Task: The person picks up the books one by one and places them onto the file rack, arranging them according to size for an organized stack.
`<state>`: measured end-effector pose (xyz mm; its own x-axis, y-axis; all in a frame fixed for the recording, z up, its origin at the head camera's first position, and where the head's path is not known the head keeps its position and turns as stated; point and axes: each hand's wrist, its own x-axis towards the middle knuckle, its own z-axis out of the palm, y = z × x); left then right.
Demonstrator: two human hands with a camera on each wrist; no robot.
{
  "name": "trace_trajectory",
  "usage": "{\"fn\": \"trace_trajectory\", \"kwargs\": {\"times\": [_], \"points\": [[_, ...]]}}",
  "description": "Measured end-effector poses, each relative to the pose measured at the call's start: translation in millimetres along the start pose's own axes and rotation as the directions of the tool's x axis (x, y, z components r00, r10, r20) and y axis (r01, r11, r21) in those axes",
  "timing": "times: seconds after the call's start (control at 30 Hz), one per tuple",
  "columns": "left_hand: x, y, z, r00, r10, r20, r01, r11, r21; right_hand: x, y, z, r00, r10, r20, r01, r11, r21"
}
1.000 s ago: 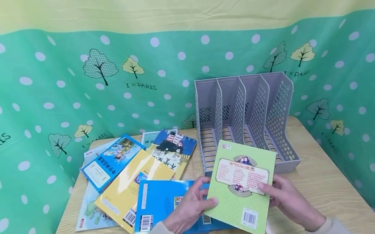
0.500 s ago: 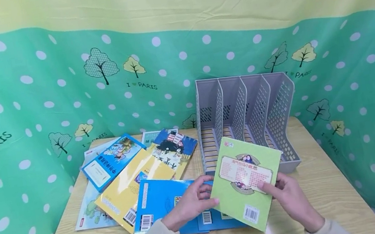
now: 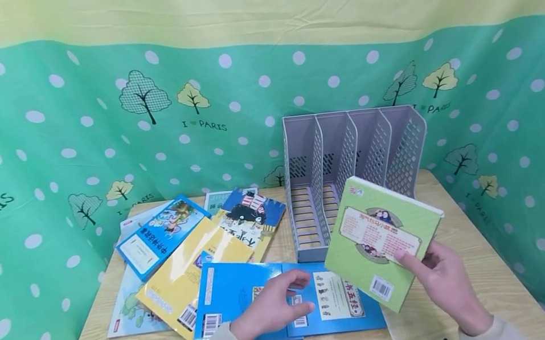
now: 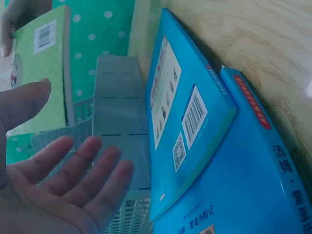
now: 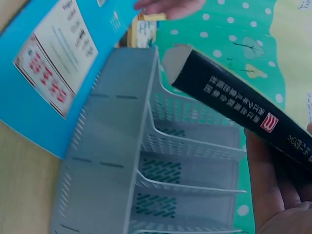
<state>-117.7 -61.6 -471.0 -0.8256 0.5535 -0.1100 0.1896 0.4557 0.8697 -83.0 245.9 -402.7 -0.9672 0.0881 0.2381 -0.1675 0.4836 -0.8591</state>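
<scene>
My right hand (image 3: 447,279) holds a green book (image 3: 382,241) by its right edge, thumb on the back cover and fingers behind it. The book is raised and tilted in front of the grey file rack (image 3: 313,253), hiding part of its right side. In the right wrist view its dark spine (image 5: 243,105) faces the camera. My left hand (image 3: 272,305) holds nothing, its fingers loosely bent and spread above two blue books (image 3: 236,284) lying on the table. The left wrist view shows the left palm (image 4: 53,204) beside the blue books, apart from the green book.
Left of the rack lie several overlapping books: a yellow one (image 3: 183,273), a blue one with a picture cover (image 3: 164,236), and a dark-blue and yellow one (image 3: 252,213). The rack has upright dividers. A polka-dotted curtain (image 3: 240,82) hangs behind the wooden table (image 3: 485,291).
My left hand has let go of the green book. My right hand has carried the book rightward and up, uncovering more of the blue book below.
</scene>
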Motion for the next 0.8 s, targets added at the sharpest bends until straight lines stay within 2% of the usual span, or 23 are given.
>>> {"fn": "trace_trajectory", "kwargs": {"times": [0.13,0.23,0.33,0.5,0.7,0.8], "points": [[-1.7,-0.5,3.6,1.0,-0.002,-0.007,0.003,0.989,0.15,3.2,-3.2,-6.6,0.998,-0.021,-0.066,0.019,1.0,-0.022],[-2.6,-1.4,7.0,1.0,-0.001,-0.012,0.004,0.959,0.282,6.1,-2.7,-10.7,0.992,-0.056,-0.113,0.052,0.998,-0.037],[-3.5,-1.2,11.2,1.0,0.002,0.002,-0.002,0.918,0.397,9.2,-0.5,-13.6,0.983,-0.096,-0.159,0.086,0.994,-0.063],[-5.4,-0.1,18.0,0.999,0.004,0.04,-0.024,0.855,0.519,14.9,4.7,-16.7,0.963,-0.145,-0.228,0.122,0.986,-0.113],[-7.3,-2.6,27.8,0.994,0.07,0.081,-0.106,0.767,0.633,21.2,10.4,-21.1,0.941,-0.198,-0.274,0.165,0.976,-0.14],[-6.7,-6.2,33.3,0.99,0.087,0.108,-0.137,0.736,0.663,23.8,13.7,-22.5,0.935,-0.212,-0.285,0.173,0.972,-0.156]]}}
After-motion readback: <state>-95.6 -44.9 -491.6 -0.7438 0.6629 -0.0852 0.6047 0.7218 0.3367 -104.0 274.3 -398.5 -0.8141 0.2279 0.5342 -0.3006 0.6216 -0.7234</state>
